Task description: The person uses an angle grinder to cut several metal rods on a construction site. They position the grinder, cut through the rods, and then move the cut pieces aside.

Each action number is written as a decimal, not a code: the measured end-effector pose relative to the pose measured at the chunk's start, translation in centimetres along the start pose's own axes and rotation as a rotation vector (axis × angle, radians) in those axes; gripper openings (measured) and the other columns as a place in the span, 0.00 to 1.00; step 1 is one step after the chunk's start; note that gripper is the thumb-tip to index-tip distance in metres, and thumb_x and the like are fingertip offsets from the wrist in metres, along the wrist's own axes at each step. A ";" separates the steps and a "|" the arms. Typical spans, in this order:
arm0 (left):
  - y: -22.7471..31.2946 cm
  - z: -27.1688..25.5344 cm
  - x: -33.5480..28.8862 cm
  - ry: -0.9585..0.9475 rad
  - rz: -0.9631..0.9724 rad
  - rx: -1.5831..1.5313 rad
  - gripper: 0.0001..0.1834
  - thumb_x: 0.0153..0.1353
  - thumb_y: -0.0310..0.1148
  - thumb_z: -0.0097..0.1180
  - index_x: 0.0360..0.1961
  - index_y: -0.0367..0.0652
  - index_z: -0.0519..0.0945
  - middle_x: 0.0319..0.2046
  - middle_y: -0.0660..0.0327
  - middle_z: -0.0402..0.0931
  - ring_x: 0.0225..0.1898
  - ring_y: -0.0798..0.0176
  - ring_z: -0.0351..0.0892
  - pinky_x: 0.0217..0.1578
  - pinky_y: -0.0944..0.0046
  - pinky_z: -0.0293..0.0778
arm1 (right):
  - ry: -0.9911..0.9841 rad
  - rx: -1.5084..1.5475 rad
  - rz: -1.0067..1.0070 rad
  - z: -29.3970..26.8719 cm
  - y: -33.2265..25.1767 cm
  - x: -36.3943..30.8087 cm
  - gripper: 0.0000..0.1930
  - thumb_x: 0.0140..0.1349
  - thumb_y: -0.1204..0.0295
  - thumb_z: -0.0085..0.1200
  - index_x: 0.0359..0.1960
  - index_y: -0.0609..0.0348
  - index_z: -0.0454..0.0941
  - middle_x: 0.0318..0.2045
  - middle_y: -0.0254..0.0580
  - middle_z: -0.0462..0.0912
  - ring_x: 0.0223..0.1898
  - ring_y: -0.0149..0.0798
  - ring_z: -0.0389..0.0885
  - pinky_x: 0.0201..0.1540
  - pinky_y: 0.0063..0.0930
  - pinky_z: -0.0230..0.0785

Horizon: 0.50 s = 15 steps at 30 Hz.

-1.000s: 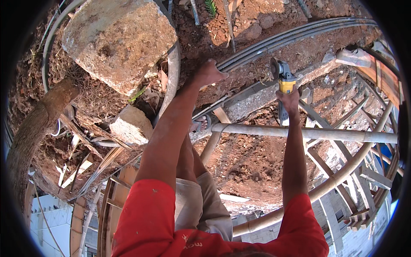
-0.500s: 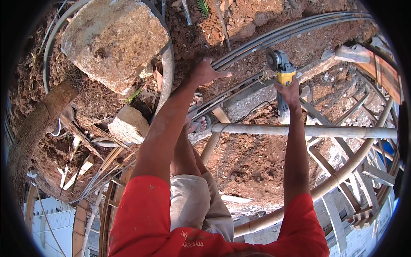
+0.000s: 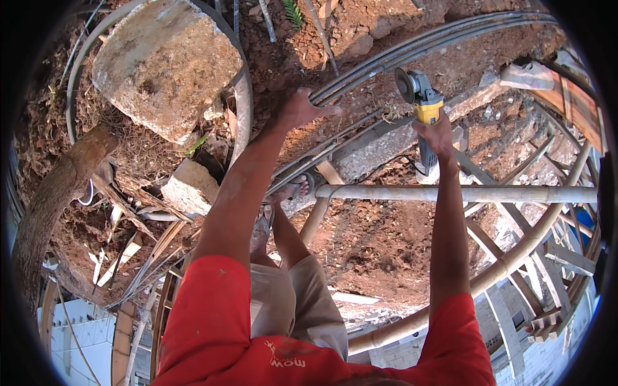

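Within the right fingers (image 3: 442,123) — yellow-grey angle grinder (image 3: 427,113); disc (image 3: 405,85) beyond.

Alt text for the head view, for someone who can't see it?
The right hand grips a yellow and grey angle grinder. The left hand, spread open, is at a bundle of long rods on reddish soil, contact unclear; a large rock is at upper left.

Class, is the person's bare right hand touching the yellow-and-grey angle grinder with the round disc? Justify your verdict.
Touching. The head view shows the right hand closed around the angle grinder, which shows above and below the grip.
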<state>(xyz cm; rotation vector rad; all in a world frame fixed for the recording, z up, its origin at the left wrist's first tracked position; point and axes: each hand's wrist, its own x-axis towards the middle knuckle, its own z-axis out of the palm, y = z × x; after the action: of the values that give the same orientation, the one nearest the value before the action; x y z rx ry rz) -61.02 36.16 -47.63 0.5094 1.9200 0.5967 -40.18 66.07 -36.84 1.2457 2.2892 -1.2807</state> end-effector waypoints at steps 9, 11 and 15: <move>-1.0 0.5 0.4 0.035 -0.110 -0.151 0.58 0.46 0.82 0.61 0.54 0.31 0.83 0.45 0.42 0.84 0.49 0.46 0.86 0.56 0.47 0.77 | -0.053 0.028 -0.003 1.4 -0.4 2.0 0.22 0.47 0.73 0.69 0.45 0.62 0.78 0.32 0.34 0.83 0.32 0.28 0.79 0.36 0.26 0.74; 0.4 -0.7 0.0 -0.062 -0.067 -0.158 0.60 0.47 0.83 0.59 0.55 0.29 0.82 0.46 0.40 0.84 0.50 0.45 0.85 0.57 0.46 0.77 | -0.054 0.062 -0.001 1.1 0.2 2.2 0.22 0.47 0.73 0.69 0.46 0.62 0.78 0.31 0.33 0.83 0.31 0.27 0.79 0.35 0.26 0.73; 0.1 -0.6 0.1 -0.077 -0.091 -0.133 0.67 0.46 0.85 0.57 0.63 0.26 0.76 0.56 0.34 0.79 0.61 0.40 0.80 0.64 0.47 0.72 | -0.029 -0.005 -0.022 1.4 -0.5 2.4 0.22 0.47 0.74 0.68 0.46 0.62 0.77 0.32 0.33 0.83 0.31 0.27 0.78 0.35 0.25 0.73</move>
<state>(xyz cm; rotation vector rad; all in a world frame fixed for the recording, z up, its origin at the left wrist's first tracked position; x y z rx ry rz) -61.61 36.14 -47.40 0.3534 1.8066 0.6319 -42.32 66.24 -38.70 1.1951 2.2907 -1.2914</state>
